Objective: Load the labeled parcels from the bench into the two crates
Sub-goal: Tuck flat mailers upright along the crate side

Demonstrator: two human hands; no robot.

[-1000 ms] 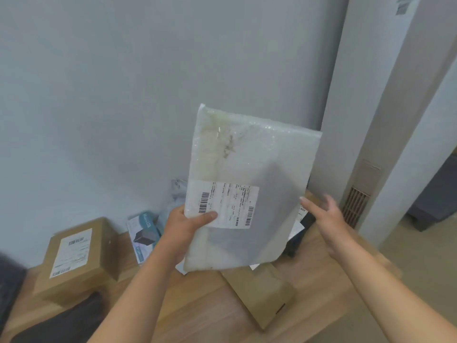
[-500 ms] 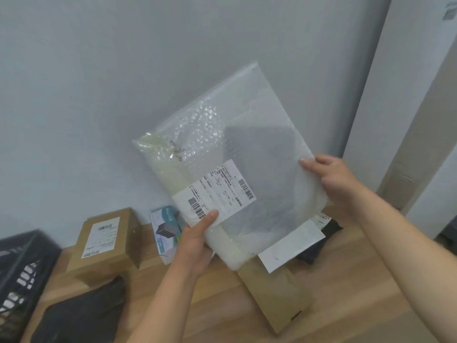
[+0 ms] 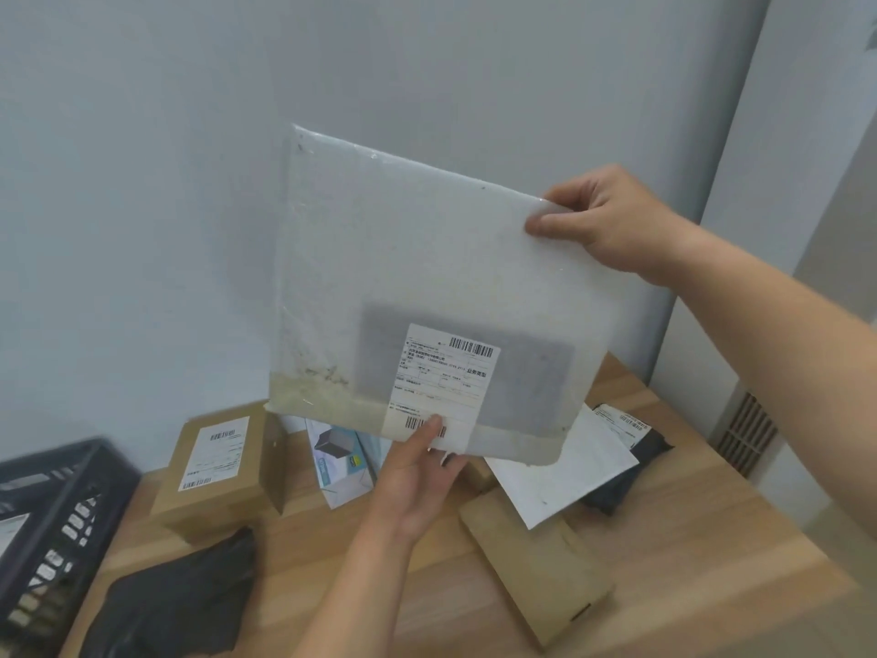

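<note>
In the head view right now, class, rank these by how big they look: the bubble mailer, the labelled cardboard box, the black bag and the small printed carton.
1. Bubble mailer, though it is held up nearest the camera.
2. Black bag and cardboard box: too alike to rank.
3. Printed carton, partly hidden.

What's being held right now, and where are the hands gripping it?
A white bubble mailer, held up off the bench. The left hand pinches its bottom edge at the label; the right hand grips its upper right corner.
</note>
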